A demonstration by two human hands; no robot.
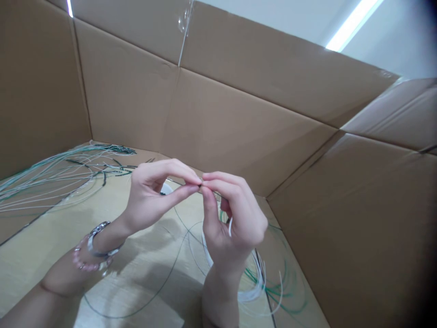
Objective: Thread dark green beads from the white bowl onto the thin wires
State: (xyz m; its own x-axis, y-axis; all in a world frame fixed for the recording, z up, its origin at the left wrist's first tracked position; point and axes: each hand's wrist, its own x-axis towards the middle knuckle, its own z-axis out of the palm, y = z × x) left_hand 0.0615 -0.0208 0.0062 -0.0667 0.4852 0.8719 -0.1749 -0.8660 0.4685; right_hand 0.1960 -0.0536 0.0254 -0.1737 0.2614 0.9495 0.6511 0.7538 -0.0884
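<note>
Both of my hands are raised over the table, fingertips meeting. My left hand is closed in a pinch, with a tiny dark piece showing at its thumb and forefinger; its kind is too small to make out. Right beside it, my right hand pinches with thumb and fingers, and a thin wire passes behind its fingers. A white wire shows against the right palm. Below the hands, a thin dark green wire loops across the tabletop; its upper end is lost behind the hands.
Tall cardboard walls enclose the table at the back and sides. A bundle of white and green wires with dark ends lies at the left. Coiled white wire and green wires lie at the right.
</note>
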